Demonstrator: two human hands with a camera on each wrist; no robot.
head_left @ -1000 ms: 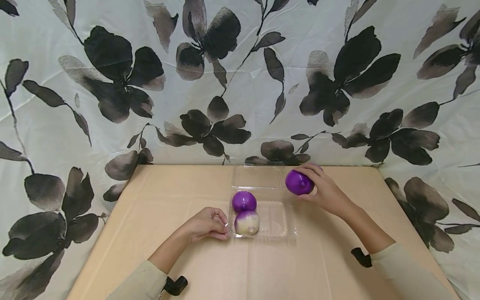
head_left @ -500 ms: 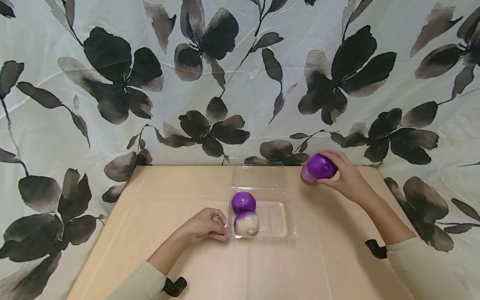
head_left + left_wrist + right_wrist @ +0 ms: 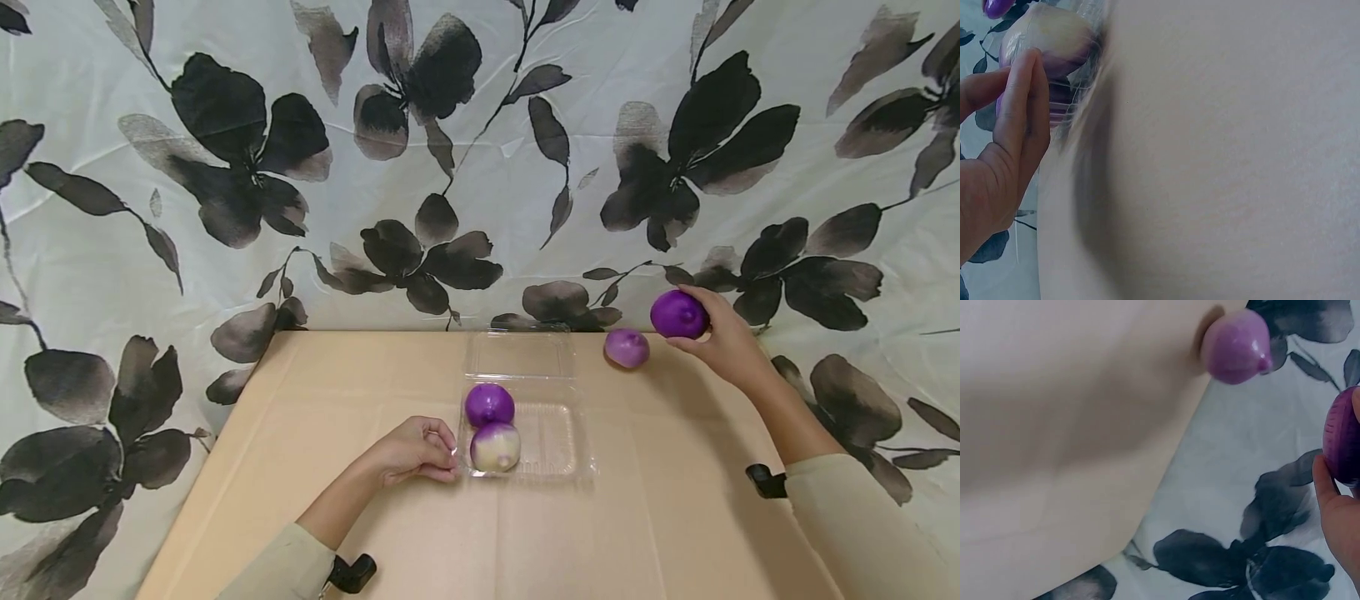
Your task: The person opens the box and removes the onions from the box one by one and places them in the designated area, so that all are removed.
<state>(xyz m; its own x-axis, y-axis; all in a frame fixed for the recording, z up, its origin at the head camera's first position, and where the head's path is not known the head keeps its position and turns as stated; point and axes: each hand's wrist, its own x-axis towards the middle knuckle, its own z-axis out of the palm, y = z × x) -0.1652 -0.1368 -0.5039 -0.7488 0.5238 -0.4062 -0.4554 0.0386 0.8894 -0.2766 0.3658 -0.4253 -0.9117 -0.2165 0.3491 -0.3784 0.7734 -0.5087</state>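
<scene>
My right hand (image 3: 726, 343) grips a glossy dark purple onion (image 3: 679, 314), raised over the table's far right edge. A lighter purple onion (image 3: 627, 348) with a pointed tip lies on the table just left of it. My left hand (image 3: 417, 451) pinches the left rim of an open clear plastic clamshell container (image 3: 553, 440). Inside its left half sit a dark purple onion (image 3: 489, 404) and, nearer me, a white-and-purple turnip-like vegetable (image 3: 495, 447). In the left wrist view, fingertips (image 3: 1034, 62) meet the clear wall beside the pale vegetable (image 3: 1054, 37).
The container's hinged lid (image 3: 517, 354) lies back toward the far edge of the tan table (image 3: 337, 375). A floral cloth (image 3: 540, 183) hangs behind the table. Black camera mounts (image 3: 767, 482) sit at both wrists.
My right hand has carried the dark purple onion right and up, away from the container. The lighter onion, earlier mostly hidden behind it, now shows fully on the table. My left hand stays put.
</scene>
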